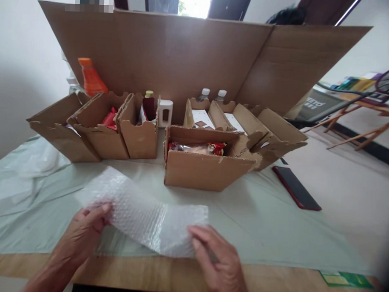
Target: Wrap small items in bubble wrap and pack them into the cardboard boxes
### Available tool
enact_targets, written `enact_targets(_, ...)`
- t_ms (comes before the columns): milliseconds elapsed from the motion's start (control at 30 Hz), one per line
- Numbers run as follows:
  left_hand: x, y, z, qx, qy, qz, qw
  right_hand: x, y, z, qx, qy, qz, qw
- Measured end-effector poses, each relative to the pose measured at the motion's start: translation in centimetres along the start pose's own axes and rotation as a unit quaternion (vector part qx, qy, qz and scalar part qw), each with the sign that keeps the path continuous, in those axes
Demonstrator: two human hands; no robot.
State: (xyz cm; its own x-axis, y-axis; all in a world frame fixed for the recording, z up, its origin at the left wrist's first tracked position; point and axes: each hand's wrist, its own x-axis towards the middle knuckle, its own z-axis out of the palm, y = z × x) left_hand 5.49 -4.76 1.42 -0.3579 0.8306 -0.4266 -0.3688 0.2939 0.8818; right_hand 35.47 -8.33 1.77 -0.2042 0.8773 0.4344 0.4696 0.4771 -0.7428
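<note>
A sheet of clear bubble wrap (141,210) lies on the pale green table cover (268,225) near the front edge. My left hand (83,236) pinches its left end between thumb and fingers. At the sheet's right end, the fingers of my right hand (219,262) curl over the wrap and grip it. Just behind stands an open cardboard box (203,169) with red snack packets inside.
Several open cardboard boxes (96,129) line the back, holding packets, an orange bottle (90,78), a dark bottle (148,104) and two clear bottles (212,95). A tall cardboard sheet (172,51) stands behind. A dark red phone (295,188) lies at right. A green card (346,280) sits at the edge.
</note>
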Motion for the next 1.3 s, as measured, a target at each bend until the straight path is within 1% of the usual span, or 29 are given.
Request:
enact_targets(33, 0.0, 0.0, 0.0, 0.01, -0.001, 0.015, 1.0, 0.2, 0.9, -0.9, -0.018, 0.025, 0.025, 0.999)
enact_targets(100, 0.1, -0.4, -0.1, 0.032, -0.002, 0.0, 0.999, 0.6, 2.7, -2.1, -0.05, 0.04, 0.075, 0.995)
enact_targets(133, 0.2, -0.8, -0.3, 0.047, 0.0, -0.023, 0.999, 0.7, 3.6, -2.4, -0.066, 0.032, 0.094, 0.993)
enact_targets(200, 0.4, -1.5, -1.4, 0.075, 0.011, -0.065, 0.995, 0.6, 5.4, -2.5, -0.117, 0.004, 0.107, 0.987)
enact_targets(233, 0.5, -1.7, -2.3, 0.085, 0.024, -0.069, 0.994, 0.3, 6.1, -2.6, -0.154, -0.002, 0.104, 0.983)
enact_targets(267, 0.5, -1.8, -3.2, 0.093, 0.043, -0.055, 0.993, -0.2, 6.8, -2.7, -0.193, 0.004, 0.098, 0.976)
enact_targets(300, 0.4, -1.6, -4.2, 0.104, 0.068, -0.022, 0.992, -0.7, 7.3, -3.0, -0.227, 0.018, 0.095, 0.969)
enact_targets(333, 0.1, -1.4, -5.2, 0.122, 0.098, 0.025, 0.987, -1.2, 7.6, -3.4, -0.253, 0.04, 0.099, 0.961)
enact_targets(400, -0.6, -0.6, -6.3, 0.193, 0.148, 0.133, 0.961, -1.6, 7.6, -4.3, -0.275, 0.083, 0.11, 0.951)
enact_targets(433, -1.0, -0.2, -6.3, 0.246, 0.156, 0.18, 0.94, -1.5, 7.3, -4.6, -0.276, 0.09, 0.109, 0.951)
enact_targets(467, -1.4, 0.0, -5.8, 0.304, 0.146, 0.222, 0.915, -1.0, 6.7, -4.6, -0.271, 0.085, 0.099, 0.954)
enact_targets(500, -1.7, 0.1, -4.9, 0.361, 0.117, 0.265, 0.887, -0.3, 6.0, -4.1, -0.264, 0.069, 0.077, 0.959)
enact_targets(533, -1.9, -0.2, -3.7, 0.41, 0.068, 0.309, 0.855, 0.6, 5.1, -3.2, -0.254, 0.037, 0.046, 0.965)
enact_targets(567, -1.9, -0.6, -2.3, 0.45, 0.005, 0.358, 0.818, 1.7, 4.2, -1.9, -0.242, -0.008, 0.012, 0.97)
enact_targets(633, -1.4, -2.0, 0.6, 0.501, -0.129, 0.446, 0.731, 3.7, 2.7, 1.2, -0.218, -0.121, -0.049, 0.967)
enact_targets(667, -0.9, -2.9, 1.7, 0.521, -0.186, 0.472, 0.686, 4.5, 2.2, 2.8, -0.21, -0.177, -0.066, 0.959)
enact_targets(700, -0.3, -3.7, 2.5, 0.542, -0.228, 0.49, 0.644, 5.0, 2.1, 4.1, -0.206, -0.222, -0.075, 0.95)
enact_targets(733, 0.3, -4.5, 2.8, 0.567, -0.256, 0.5, 0.603, 5.3, 2.4, 5.0, -0.204, -0.255, -0.083, 0.941)
enact_targets(767, 0.9, -5.1, 2.8, 0.59, -0.269, 0.507, 0.567, 5.3, 3.0, 5.4, -0.206, -0.276, -0.091, 0.934)
enact_targets(800, 1.5, -5.6, 2.5, 0.612, -0.269, 0.512, 0.539, 5.0, 3.8, 5.2, -0.213, -0.285, -0.099, 0.929)
enact_targets(867, 2.1, -6.1, 1.4, 0.638, -0.251, 0.526, 0.503, 3.4, 6.0, 3.4, -0.241, -0.274, -0.113, 0.924)
enact_targets(900, 2.2, -6.1, 0.8, 0.643, -0.241, 0.534, 0.493, 2.4, 7.1, 1.9, -0.26, -0.257, -0.114, 0.924)
enact_targets(967, 2.2, -6.0, 0.2, 0.646, -0.225, 0.547, 0.484, 0.0, 9.1, -1.3, -0.308, -0.206, -0.102, 0.923)
enact_targets(1033, 1.9, -5.9, 0.3, 0.642, -0.22, 0.558, 0.477, -2.1, 10.5, -4.2, -0.361, -0.163, -0.081, 0.915)
enact_targets(1100, 1.7, -5.8, 0.7, 0.638, -0.223, 0.56, 0.48, -3.4, 11.2, -6.2, -0.398, -0.126, -0.059, 0.907)
enact_targets(1167, 1.6, -5.7, 0.8, 0.629, -0.232, 0.549, 0.498, -3.6, 11.3, -7.1, -0.404, -0.087, -0.041, 0.91)
enact_targets(1200, 1.6, -5.6, 0.5, 0.623, -0.229, 0.541, 0.516, -3.2, 11.2, -7.3, -0.396, -0.067, -0.034, 0.915)
enact_targets(1267, 1.7, -5.2, -0.8, 0.609, -0.194, 0.527, 0.56, -1.7, 10.8, -6.9, -0.366, -0.042, -0.028, 0.929)
enact_targets(1300, 1.9, -5.0, -1.7, 0.605, -0.161, 0.519, 0.583, -0.7, 10.6, -6.4, -0.349, -0.039, -0.029, 0.936)
